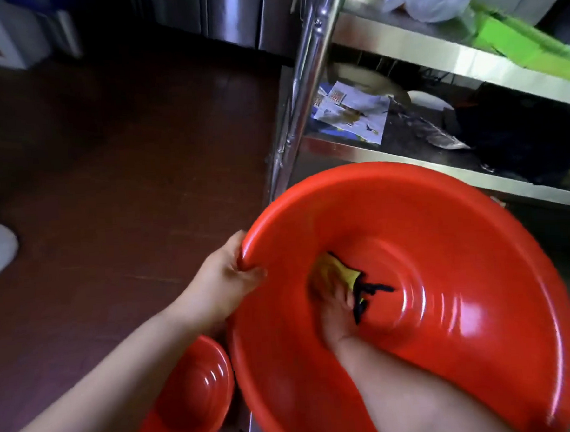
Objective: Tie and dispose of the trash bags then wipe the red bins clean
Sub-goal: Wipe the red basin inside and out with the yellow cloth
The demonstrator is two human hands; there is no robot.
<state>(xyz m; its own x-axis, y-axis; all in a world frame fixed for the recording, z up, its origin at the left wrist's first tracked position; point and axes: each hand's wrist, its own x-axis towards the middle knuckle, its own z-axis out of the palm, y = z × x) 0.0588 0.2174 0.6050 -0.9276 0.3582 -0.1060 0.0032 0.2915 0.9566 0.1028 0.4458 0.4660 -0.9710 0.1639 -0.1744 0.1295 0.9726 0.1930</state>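
Head view, large red basin (442,227): tilted toward the camera, filling the lower right of the frame, its rim lifted at 10 o'clock.
Left hand (224,278): clamped on the basin's rim at 9 o'clock, thumb curled over the edge and inside, fingers behind the wall.
Right hand (340,315): inside the basin, low on the inner wall, fingers closed on a yellow cloth (333,272) with a dark frayed edge.
Cloth to hand: bunched just above the fingertips, at 12 o'clock from the hand, pressed against the red plastic beside the ringed centre of the bottom.
Second red basin (191,399): smaller, on the floor at 7 o'clock from the large one, partly under the left forearm.
Steel shelving rack (307,92): standing at 12 o'clock behind the basin; a printed paper sheet (354,113) lies on its lower shelf, something green (515,42) on the shelf above.
Floor (109,159): dark reddish brown, blurred by motion.
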